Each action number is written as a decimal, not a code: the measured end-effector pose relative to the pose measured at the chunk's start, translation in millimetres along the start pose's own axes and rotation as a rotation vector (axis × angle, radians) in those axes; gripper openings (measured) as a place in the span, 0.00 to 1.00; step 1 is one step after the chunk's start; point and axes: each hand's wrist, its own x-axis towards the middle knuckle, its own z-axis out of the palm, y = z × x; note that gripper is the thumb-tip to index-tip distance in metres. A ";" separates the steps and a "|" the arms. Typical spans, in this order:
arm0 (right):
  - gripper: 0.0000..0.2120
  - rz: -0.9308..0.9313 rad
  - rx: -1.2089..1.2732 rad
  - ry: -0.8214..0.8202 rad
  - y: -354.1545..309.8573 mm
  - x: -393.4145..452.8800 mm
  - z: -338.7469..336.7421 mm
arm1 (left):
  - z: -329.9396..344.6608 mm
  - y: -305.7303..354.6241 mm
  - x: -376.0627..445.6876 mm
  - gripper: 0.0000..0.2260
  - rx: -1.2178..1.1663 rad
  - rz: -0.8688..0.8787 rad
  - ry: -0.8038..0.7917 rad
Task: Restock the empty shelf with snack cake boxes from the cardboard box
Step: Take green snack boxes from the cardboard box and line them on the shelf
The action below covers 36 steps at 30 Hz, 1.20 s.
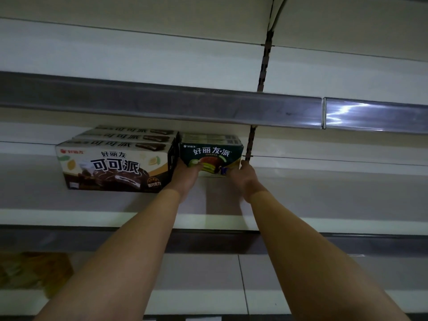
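At nine o'clock on the shelf (301,181) sits a row of brown cocoa-pie boxes (115,167). Just beside it, at centre, the left hand (187,174) and right hand (245,176) grip a green snack cake box (210,154) by its sides, other green boxes behind. From three o'clock the shelf is unfilled; much restocking remains. The cardboard box is out of view.

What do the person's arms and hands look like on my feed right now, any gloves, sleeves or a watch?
Both arms are bare from the bottom edge of the view up to the hands: no sleeve shows on either forearm. The left hand and the right hand wear no gloves. No watch, band or ring is visible on either wrist or hand, though the dim light hides fine detail on the fingers.
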 end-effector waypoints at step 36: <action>0.22 0.226 -0.046 0.076 9.6 -214.2 -105.5 | 7.3 42.0 -201.3 0.17 0.197 -0.150 -0.125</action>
